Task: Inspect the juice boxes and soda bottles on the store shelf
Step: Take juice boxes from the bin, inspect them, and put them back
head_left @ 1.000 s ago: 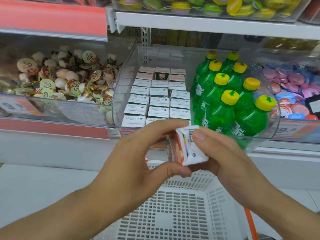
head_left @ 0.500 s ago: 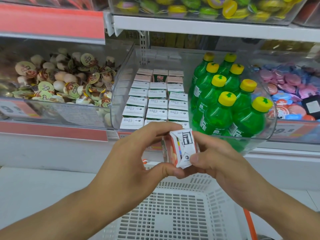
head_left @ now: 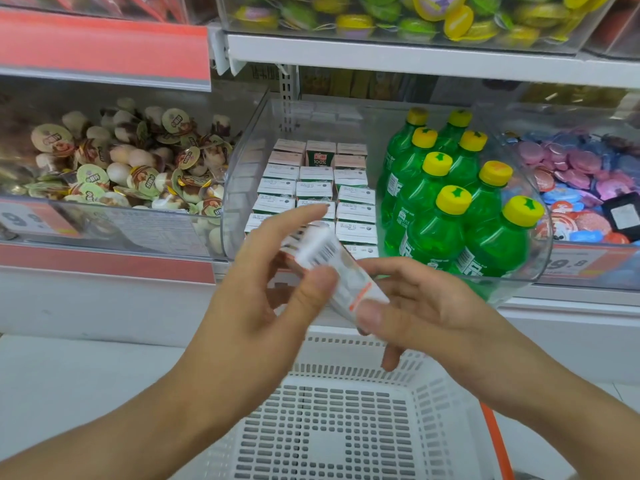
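Note:
A small white juice box (head_left: 332,268) with a barcode and an orange stripe is tilted in front of the shelf, blurred by motion. My left hand (head_left: 273,289) pinches its upper end between thumb and fingers. My right hand (head_left: 415,310) holds its lower end, thumb on the front. Behind them, a clear curved bin (head_left: 242,188) holds rows of white-topped juice boxes (head_left: 315,192) on the left and several green soda bottles (head_left: 450,202) with yellow caps on the right.
A white perforated basket (head_left: 346,427) with an orange handle (head_left: 495,441) sits below my hands. Left bin holds jelly cups (head_left: 121,164); right bin holds pink and blue round packs (head_left: 581,181). An upper shelf (head_left: 415,60) carries yellow-green sweets.
Both hands have turned the juice box from showing its folded end to showing its long side with the barcode. It now lies tilted and lower on the right.

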